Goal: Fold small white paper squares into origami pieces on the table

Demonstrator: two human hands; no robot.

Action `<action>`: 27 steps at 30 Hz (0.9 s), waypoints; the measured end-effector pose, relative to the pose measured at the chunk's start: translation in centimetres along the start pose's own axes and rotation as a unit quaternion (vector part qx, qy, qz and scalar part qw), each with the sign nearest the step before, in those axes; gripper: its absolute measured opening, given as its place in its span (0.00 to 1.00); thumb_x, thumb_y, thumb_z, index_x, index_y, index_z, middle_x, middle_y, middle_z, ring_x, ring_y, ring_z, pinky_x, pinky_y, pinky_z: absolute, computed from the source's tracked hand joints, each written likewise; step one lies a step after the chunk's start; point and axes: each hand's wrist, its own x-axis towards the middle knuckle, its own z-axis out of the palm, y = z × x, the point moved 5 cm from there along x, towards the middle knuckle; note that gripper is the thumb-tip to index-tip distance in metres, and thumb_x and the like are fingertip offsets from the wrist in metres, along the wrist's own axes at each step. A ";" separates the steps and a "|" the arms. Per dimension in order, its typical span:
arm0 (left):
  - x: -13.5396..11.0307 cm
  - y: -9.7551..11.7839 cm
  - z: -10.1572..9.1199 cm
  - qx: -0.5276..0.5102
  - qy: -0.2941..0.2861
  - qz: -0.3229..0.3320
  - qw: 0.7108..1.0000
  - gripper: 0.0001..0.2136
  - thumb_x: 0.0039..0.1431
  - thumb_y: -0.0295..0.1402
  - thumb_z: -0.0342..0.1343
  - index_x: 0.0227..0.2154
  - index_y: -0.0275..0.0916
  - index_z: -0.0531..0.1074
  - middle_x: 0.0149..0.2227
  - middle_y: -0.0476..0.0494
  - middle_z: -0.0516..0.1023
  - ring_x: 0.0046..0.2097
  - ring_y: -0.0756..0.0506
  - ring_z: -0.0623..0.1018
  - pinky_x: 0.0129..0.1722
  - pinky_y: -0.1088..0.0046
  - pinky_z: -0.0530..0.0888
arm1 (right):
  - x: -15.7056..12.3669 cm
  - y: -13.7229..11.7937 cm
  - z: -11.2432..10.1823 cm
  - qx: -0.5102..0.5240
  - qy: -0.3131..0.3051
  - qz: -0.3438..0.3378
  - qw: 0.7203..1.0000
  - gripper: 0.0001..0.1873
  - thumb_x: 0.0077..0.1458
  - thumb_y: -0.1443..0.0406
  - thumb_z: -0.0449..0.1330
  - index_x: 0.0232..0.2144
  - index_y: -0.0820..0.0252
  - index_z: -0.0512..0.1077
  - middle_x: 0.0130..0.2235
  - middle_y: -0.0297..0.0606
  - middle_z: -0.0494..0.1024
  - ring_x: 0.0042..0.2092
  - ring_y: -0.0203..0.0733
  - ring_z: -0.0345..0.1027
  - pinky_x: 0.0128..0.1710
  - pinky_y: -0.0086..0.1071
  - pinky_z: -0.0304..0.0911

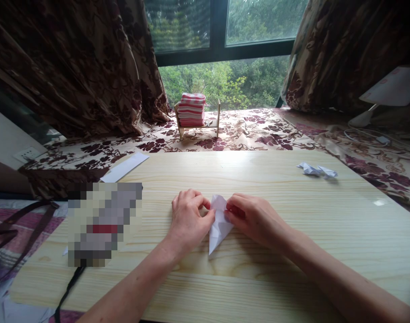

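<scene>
The folded sheet (218, 226) is matt, creased paper, the desk (225, 291) glossy and smooth with a wood-grain face, the curtains (73, 58) softly sheened cloth, the stacked cloths (191, 110) matt fabric, and the window panes (261, 20) smooth glass.

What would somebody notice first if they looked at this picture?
Probably the white folded paper, held between the left hand and the right hand over the pale table. Next, perhaps the pink-and-white striped stack on the little stand by the window. A blocky blurred patch also hides something on the table's left side.
</scene>
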 end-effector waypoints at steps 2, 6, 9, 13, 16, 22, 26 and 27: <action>0.1 0.2 0.1 -0.001 0.002 0.004 1.000 0.05 0.49 0.27 0.60 0.22 0.40 0.71 0.34 0.48 0.73 0.44 0.43 0.69 0.48 0.59 0.63 | 0.1 0.0 0.1 -0.001 -0.003 0.000 1.000 0.05 0.53 0.69 0.56 0.25 0.59 0.66 0.25 0.32 0.68 0.26 0.34 0.59 0.26 0.27 0.51; -0.1 0.6 0.2 0.014 0.004 0.032 0.999 0.05 0.50 0.27 0.59 0.22 0.39 0.70 0.33 0.48 0.72 0.43 0.43 0.69 0.47 0.60 0.63 | 0.1 0.1 0.2 -0.001 -0.002 -0.001 1.000 0.05 0.53 0.69 0.56 0.25 0.60 0.66 0.25 0.31 0.68 0.27 0.34 0.59 0.27 0.27 0.50; -0.6 0.9 -0.2 0.025 0.008 0.066 0.997 0.03 0.51 0.27 0.58 0.24 0.40 0.72 0.34 0.48 0.72 0.43 0.44 0.69 0.50 0.59 0.61 | 0.0 0.2 0.2 -0.001 -0.001 0.000 1.000 0.07 0.53 0.69 0.56 0.23 0.60 0.65 0.25 0.31 0.67 0.26 0.34 0.58 0.26 0.27 0.49; -1.0 1.0 -0.8 0.043 0.036 0.099 0.994 0.03 0.51 0.27 0.58 0.25 0.40 0.73 0.33 0.47 0.72 0.42 0.44 0.69 0.53 0.56 0.58 | 0.0 0.2 0.1 0.003 0.004 -0.002 1.000 0.06 0.52 0.70 0.58 0.25 0.60 0.66 0.26 0.31 0.68 0.27 0.33 0.59 0.27 0.26 0.50; -0.9 1.0 -0.7 0.049 0.021 0.107 0.993 0.03 0.52 0.26 0.57 0.26 0.40 0.73 0.32 0.48 0.73 0.41 0.45 0.70 0.54 0.55 0.57 | 0.1 0.1 0.1 0.009 0.009 -0.007 1.000 0.04 0.52 0.70 0.58 0.26 0.60 0.68 0.26 0.31 0.68 0.27 0.33 0.59 0.27 0.25 0.50; -1.0 1.2 -0.3 0.061 -0.013 0.141 0.988 0.06 0.55 0.25 0.54 0.30 0.41 0.75 0.29 0.50 0.75 0.40 0.45 0.71 0.56 0.52 0.54 | 0.0 0.0 0.2 0.010 0.010 -0.021 1.000 0.04 0.54 0.68 0.58 0.27 0.59 0.71 0.27 0.31 0.69 0.27 0.32 0.60 0.26 0.25 0.50; -1.3 1.8 -0.5 0.096 -0.009 0.201 0.975 0.07 0.57 0.27 0.53 0.30 0.41 0.76 0.29 0.49 0.75 0.40 0.45 0.72 0.57 0.50 0.52 | 0.1 0.0 0.3 0.017 0.002 -0.020 1.000 0.05 0.54 0.67 0.57 0.29 0.59 0.74 0.27 0.32 0.70 0.27 0.32 0.62 0.27 0.25 0.52; -1.3 1.9 -0.5 0.105 -0.008 0.216 0.971 0.07 0.57 0.27 0.53 0.29 0.40 0.75 0.29 0.49 0.75 0.40 0.45 0.72 0.58 0.49 0.52 | 0.1 0.0 0.4 0.019 -0.002 -0.020 1.000 0.05 0.55 0.67 0.57 0.30 0.58 0.74 0.27 0.32 0.70 0.27 0.32 0.62 0.27 0.25 0.52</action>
